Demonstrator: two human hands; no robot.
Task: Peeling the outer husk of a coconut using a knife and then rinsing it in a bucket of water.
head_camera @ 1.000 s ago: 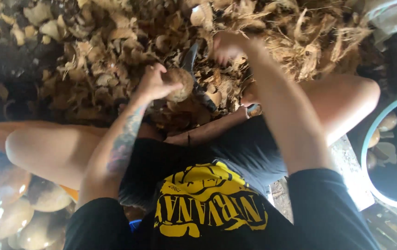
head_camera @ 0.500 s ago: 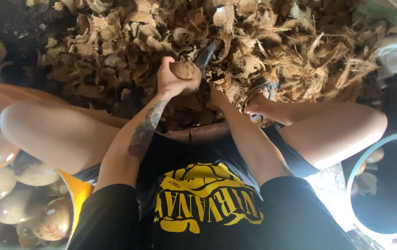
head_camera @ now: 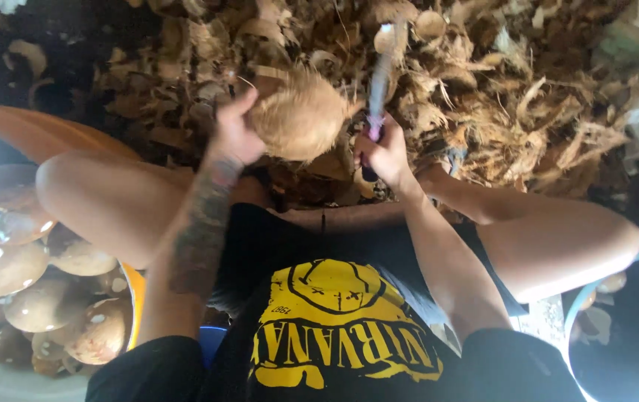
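Husk pile (head_camera: 528, 97): fills the upper half of the frame, dry brown fibres and curled shell pieces; the largest thing in view, lying on dark ground beyond the knees.
Person: seated, black shirt with a yellow print at lower centre, bare knees spread to left and right of the frame.
Left container (head_camera: 135, 298): lower left, orange-yellow rim showing; it holds many wet, pale brown peeled coconuts (head_camera: 44, 305).
Right tub (head_camera: 580, 313): lower right edge, light blue rim, dark inside, a few pale pieces visible near its rim.
Coconut (head_camera: 301, 119): upper centre, round, tan and fibrous, held up above the husk pile, between the two hands.
Left hand (head_camera: 234, 138): fingers curled round the left side of the coconut, thumb pointing up along it; closed grip, carrying the coconut clear of the pile.
Right hand (head_camera: 382, 152): just right of the coconut, fist wrapped tight round a dark handle.
Knife (head_camera: 379, 82): blade points up toward the top of the frame, blurred; it stands just beside the coconut, and I cannot tell whether its edge touches the shell.
Step in hand (judgement): trimming the remaining fibre and shell off the coconut with the blade.
Next move calls for (judgement): a firm hold while the coconut is turned to an untrimmed face, the edge kept clear of the left thumb, short controlled cuts.
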